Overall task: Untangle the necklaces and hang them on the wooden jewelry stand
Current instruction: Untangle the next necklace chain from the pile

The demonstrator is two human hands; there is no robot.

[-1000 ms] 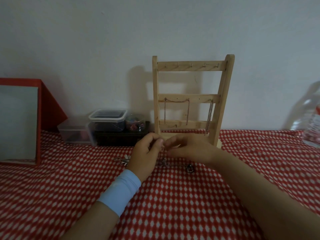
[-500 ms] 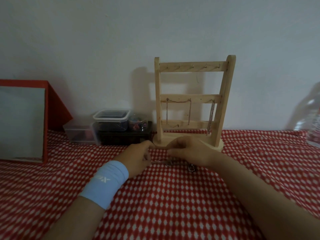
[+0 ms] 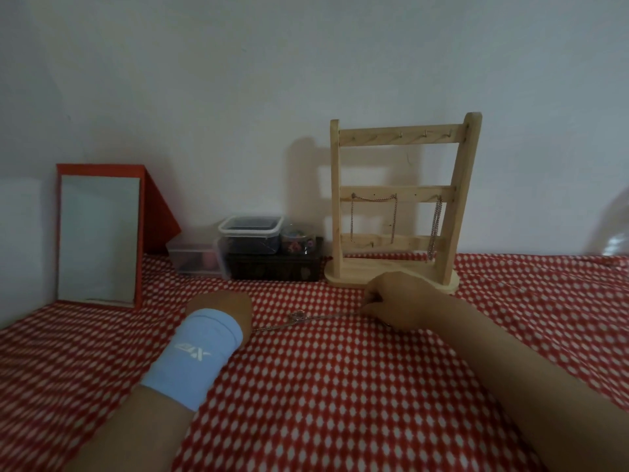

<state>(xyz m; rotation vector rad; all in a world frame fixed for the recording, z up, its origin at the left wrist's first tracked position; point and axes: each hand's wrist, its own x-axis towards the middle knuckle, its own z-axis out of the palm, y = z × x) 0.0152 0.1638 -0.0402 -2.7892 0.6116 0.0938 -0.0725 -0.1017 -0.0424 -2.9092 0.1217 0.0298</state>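
A thin silvery necklace with a small pendant lies stretched across the red checked cloth between my hands. My left hand, above a light blue wristband, holds its left end; the fingers are hidden behind the wrist. My right hand pinches the right end just in front of the stand's base. The wooden jewelry stand stands upright against the wall. One chain hangs in a loop from its middle bar and another chain hangs at the right.
A red-framed mirror leans at the left. Clear plastic boxes and a dark box sit left of the stand by the wall. A clear plastic bottle shows at the right edge.
My hands have moved apart and down onto the cloth, pulling the necklace out straight between them. The view has swung left, so the stand now sits further right.
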